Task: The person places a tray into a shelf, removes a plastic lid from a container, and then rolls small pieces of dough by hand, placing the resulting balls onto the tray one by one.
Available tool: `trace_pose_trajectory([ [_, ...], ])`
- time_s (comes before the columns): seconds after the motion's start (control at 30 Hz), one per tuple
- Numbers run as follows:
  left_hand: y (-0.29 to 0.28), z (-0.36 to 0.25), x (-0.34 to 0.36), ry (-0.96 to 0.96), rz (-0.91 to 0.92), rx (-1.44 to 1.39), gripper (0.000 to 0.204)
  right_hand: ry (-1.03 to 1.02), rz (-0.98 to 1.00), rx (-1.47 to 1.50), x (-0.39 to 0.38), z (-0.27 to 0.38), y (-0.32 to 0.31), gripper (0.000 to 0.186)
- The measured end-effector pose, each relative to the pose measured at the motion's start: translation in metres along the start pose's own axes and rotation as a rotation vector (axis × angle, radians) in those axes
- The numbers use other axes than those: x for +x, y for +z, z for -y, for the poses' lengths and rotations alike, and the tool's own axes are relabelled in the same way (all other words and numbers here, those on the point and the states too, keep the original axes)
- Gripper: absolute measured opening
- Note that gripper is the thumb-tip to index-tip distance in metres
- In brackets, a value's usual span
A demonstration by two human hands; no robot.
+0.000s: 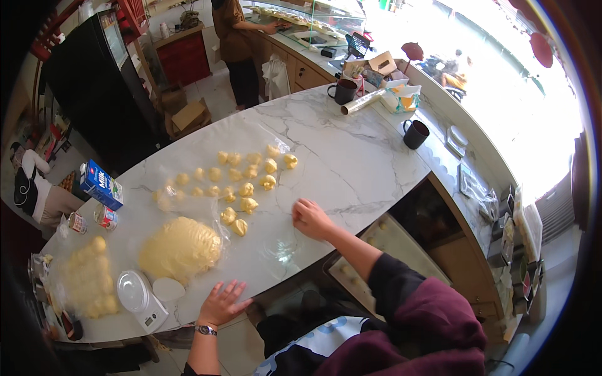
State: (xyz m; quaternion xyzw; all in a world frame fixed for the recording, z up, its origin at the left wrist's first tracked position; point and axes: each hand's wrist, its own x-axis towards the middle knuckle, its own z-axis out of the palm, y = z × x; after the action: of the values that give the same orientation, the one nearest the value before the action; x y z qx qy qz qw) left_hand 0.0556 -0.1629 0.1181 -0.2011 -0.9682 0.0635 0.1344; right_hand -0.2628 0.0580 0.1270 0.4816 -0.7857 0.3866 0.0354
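Note:
My left hand [222, 304], with a wristwatch, rests at the counter's near edge with its fingers spread and nothing in them. Farther right, my right hand [311, 219] is curled over the marble counter [351, 169]; whatever lies under its fingers is hidden. To its left, several small yellow dough balls [249, 205] are spread in loose rows, partly on clear plastic. A large yellow dough mass [180, 249] sits under plastic film, beyond my left hand. Beside it stand a white digital scale [141, 301] and a round white disc [168, 289].
Plastic-covered smoother dough balls [88, 276] lie at the left, near a milk carton [101, 185] and two cans [105, 217]. Dark mugs [416, 134] and a film roll [364, 101] stand at the far right. A tray [389, 250] sits below the counter. Another person [235, 50] stands by a glass case.

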Motion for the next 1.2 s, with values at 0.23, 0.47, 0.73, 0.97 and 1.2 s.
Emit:
trace_pose_trajectory([
  [0.23, -0.004, 0.002, -0.003, -0.025, -0.004, -0.008, 0.033, 0.082, 0.296, 0.313, -0.030, 0.046, 0.017, 0.014],
  [0.47, -0.006, 0.001, 0.002, -0.030, -0.004, -0.010, 0.022, 0.098, 0.007, 0.052, 0.017, 0.025, 0.026, 0.014],
  [0.73, -0.006, 0.002, 0.002, -0.033, -0.008, -0.081, 0.022, 0.105, 0.050, 0.115, -0.014, 0.010, 0.004, 0.013],
  [0.97, -0.004, 0.001, -0.003, -0.030, -0.011, -0.022, 0.026, 0.173, 0.203, 0.242, -0.018, 0.054, 0.024, 0.014],
  [1.2, -0.001, 0.001, 0.006, -0.040, -0.030, -0.053, 0.022, 0.172, 0.040, 0.077, 0.019, 0.030, 0.023, 0.009],
])
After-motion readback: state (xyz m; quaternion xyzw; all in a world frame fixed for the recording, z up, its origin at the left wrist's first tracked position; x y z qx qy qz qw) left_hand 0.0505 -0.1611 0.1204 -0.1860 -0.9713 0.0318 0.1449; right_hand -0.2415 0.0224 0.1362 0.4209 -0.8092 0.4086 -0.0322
